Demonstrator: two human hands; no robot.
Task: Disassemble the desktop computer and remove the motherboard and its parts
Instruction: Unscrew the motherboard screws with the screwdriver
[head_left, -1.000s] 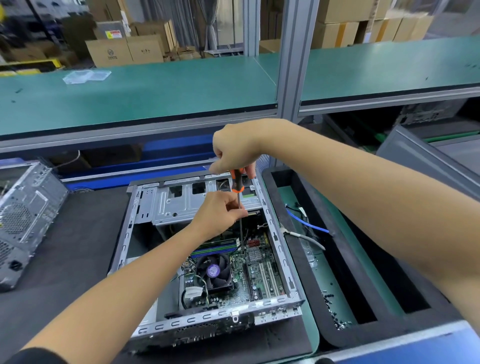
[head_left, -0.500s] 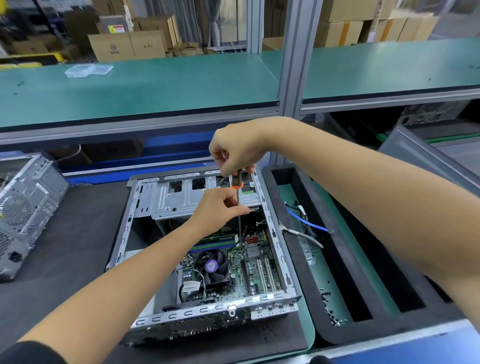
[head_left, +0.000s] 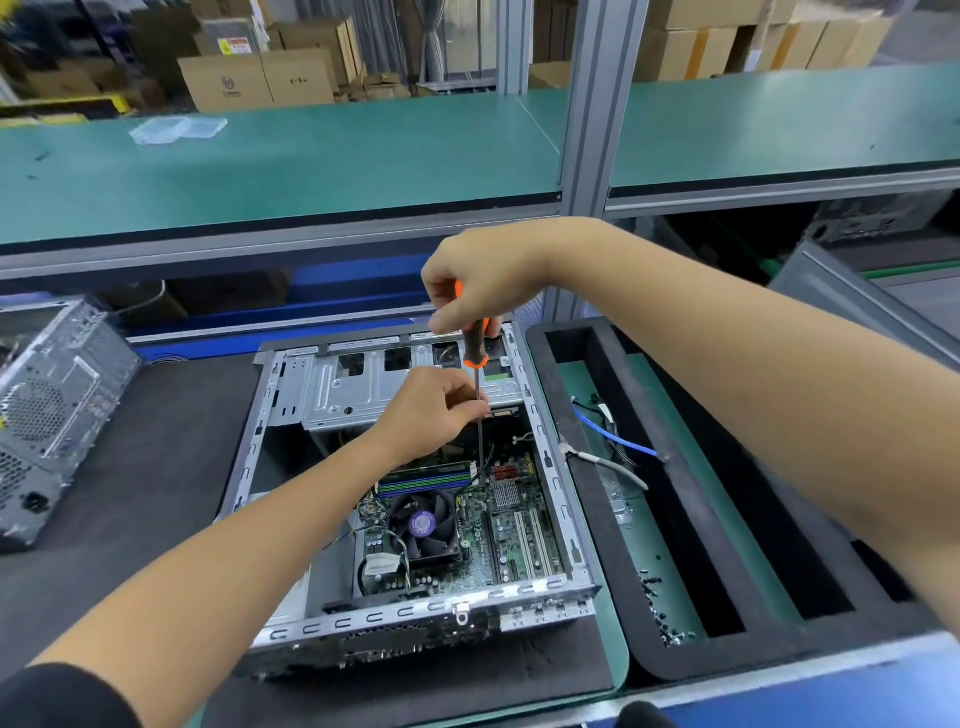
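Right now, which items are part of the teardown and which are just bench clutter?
In use:
right hand gripping screwdriver
left hand pinching its shaft
open computer case
motherboard
CPU fan

Lying about:
second case
foam tray, loose cables
plastic bag

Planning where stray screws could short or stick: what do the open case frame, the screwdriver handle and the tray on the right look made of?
Case frame: bare sheet metal, likely steel; grey sheen, punched slots. Screwdriver handle: black and orange, probably moulded plastic or rubber; matte. Tray: black walls look like foam, soft rounded matte edges.
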